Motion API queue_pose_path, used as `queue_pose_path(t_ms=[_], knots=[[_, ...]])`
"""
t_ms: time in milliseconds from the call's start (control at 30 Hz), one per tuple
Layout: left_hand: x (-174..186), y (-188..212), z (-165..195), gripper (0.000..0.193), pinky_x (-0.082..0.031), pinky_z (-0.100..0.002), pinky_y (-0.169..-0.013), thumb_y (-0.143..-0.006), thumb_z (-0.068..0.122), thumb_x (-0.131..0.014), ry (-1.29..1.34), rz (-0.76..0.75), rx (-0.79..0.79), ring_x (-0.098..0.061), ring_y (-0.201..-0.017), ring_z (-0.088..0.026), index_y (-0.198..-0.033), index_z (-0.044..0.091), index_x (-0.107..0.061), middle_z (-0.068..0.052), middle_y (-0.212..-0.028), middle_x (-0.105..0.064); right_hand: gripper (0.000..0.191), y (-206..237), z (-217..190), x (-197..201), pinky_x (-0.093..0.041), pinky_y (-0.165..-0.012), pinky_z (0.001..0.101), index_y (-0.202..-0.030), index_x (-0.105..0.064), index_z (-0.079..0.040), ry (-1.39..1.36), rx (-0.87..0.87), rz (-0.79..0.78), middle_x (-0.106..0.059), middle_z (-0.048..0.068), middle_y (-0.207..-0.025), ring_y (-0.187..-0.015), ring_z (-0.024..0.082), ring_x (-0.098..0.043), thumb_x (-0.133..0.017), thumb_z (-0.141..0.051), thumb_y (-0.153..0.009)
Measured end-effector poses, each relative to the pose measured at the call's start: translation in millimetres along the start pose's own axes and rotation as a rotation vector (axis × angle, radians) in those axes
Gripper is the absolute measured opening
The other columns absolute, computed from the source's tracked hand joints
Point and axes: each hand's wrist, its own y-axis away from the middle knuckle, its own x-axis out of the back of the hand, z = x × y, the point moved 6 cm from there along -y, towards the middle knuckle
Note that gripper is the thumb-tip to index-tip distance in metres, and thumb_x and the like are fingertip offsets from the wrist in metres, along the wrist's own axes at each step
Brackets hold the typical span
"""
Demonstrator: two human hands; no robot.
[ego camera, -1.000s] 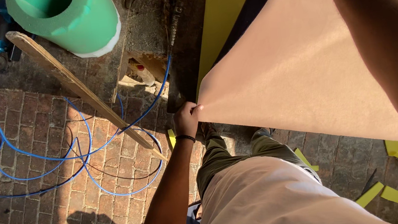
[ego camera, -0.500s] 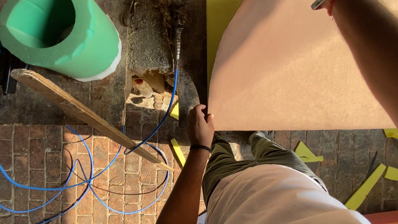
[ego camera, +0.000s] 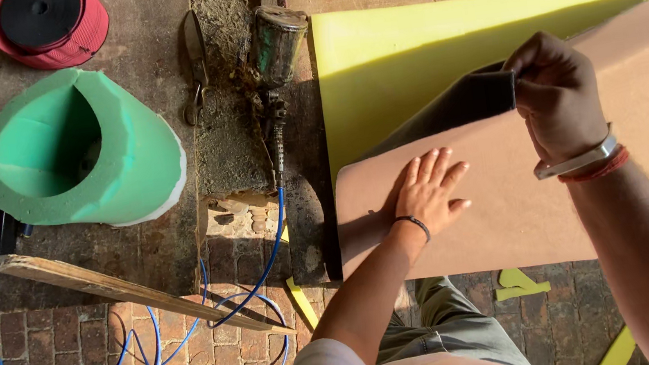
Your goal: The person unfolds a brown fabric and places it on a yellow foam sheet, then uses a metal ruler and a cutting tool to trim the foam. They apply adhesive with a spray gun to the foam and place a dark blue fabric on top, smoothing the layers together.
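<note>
tan sheet [ego camera: 510,217] now flattened under left hand [ego camera: 429,190].

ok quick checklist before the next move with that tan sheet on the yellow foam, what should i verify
1. Left hand flat on the tan sheet, pinning it: ok.
2. Right hand pinching the sheet's lifted corner so the dark underside shows: ok.
3. Sheet's near-left corner lined up with the yellow foam slab: looks close, cannot tell exactly.
4. Spray gun within reach beside the foam, blue hose attached: ok.
5. Hose loops lying on the bricks near the feet: not ok, likely a trip risk.
6. Anything trapped under the sheet: cannot tell.
</note>
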Motion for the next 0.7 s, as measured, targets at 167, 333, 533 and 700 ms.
queue_pose_path(t_ms=[167, 333, 533, 700], knots=[[7, 36, -96, 0.073, -0.016, -0.056, -0.134, -0.105, 0.062, -0.046, 0.156, -0.196, 0.411, -0.027, -0.16, -0.034, -0.161, 0.015, -0.041, -0.014, -0.169, -0.033, 0.016, 9, 54, -25, -0.051, -0.069, 0.0247, -0.092, -0.061, -0.003, 0.319, -0.162, -0.08, -0.066, 0.004, -0.086, -0.078, 0.01, -0.062, -0.069, 0.009, -0.088], [32, 32, -95, 0.082, -0.009, -0.058, -0.124, -0.093, 0.054, -0.057, -0.025, 0.186, 0.306, -0.016, -0.155, -0.04, -0.159, 0.01, -0.036, -0.021, -0.167, -0.021, 0.014, -2, 98, -63, -0.057, -0.077, 0.0234, -0.094, -0.061, -0.003, 0.191, -0.152, 0.085, -0.072, 0.002, -0.091, -0.086, 0.007, -0.068, -0.074, 0.002, -0.09], [6, -29, -76, 0.073, -0.014, -0.057, -0.127, -0.1, 0.051, -0.051, -0.29, 0.043, 0.077, -0.02, -0.157, -0.035, -0.161, 0.017, -0.03, -0.015, -0.167, -0.026, 0.013, -21, 127, -91, -0.052, -0.072, 0.0264, -0.093, -0.065, -0.001, 0.258, -0.256, 0.106, -0.068, 0.003, -0.083, -0.079, 0.011, -0.062, -0.071, -0.012, -0.09], [26, -80, -124, 0.07, -0.018, -0.054, -0.126, -0.103, 0.05, -0.043, -0.18, -0.022, 0.12, -0.026, -0.155, -0.031, -0.166, 0.024, -0.025, -0.012, -0.166, -0.03, 0.022, -71, 163, -104, -0.05, -0.072, 0.0304, -0.089, -0.066, 0.001, 0.308, -0.337, 0.152, -0.068, 0.007, -0.08, -0.076, 0.015, -0.06, -0.069, -0.02, -0.094]])
